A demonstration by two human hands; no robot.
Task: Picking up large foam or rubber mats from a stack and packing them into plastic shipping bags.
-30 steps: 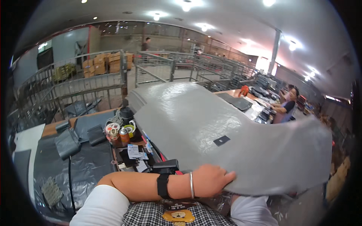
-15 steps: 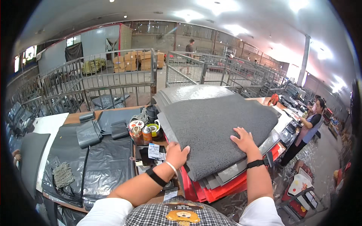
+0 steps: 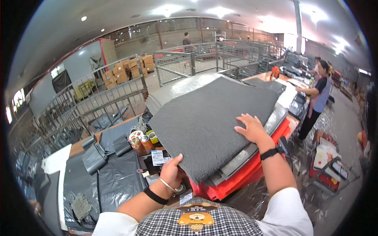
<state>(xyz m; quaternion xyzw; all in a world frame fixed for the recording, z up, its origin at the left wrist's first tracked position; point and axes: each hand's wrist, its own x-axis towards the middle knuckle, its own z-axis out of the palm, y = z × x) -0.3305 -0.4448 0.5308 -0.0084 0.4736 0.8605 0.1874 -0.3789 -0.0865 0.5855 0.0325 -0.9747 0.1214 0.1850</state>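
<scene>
A large dark grey sheet (image 3: 212,118) with a rough, fleecy-looking surface lies across the top of a stack in front of me. My left hand (image 3: 173,174) is closed on its near left edge, thumb over the top and the other fingers out of sight below. Fingers spread, my right hand (image 3: 252,129) rests flat on the sheet's right side. Shiny silver-grey sheets (image 3: 187,87) stick out beneath it at the back. Red sheets (image 3: 236,185) show lower in the stack at the front.
Left of the stack stand an orange spray can (image 3: 146,142) and a white-labelled packet (image 3: 158,158). Black plastic bags (image 3: 120,183) and a grey shaggy cloth (image 3: 82,207) lie on the table. Metal cage fencing (image 3: 177,67) stands behind. A co-worker (image 3: 321,94) stands at the right.
My view has turned and tilted, so the surroundings sit differently. The dark sheet's left edge has shifted over the stack's left side, with my left hand holding it. My right hand still rests on top.
</scene>
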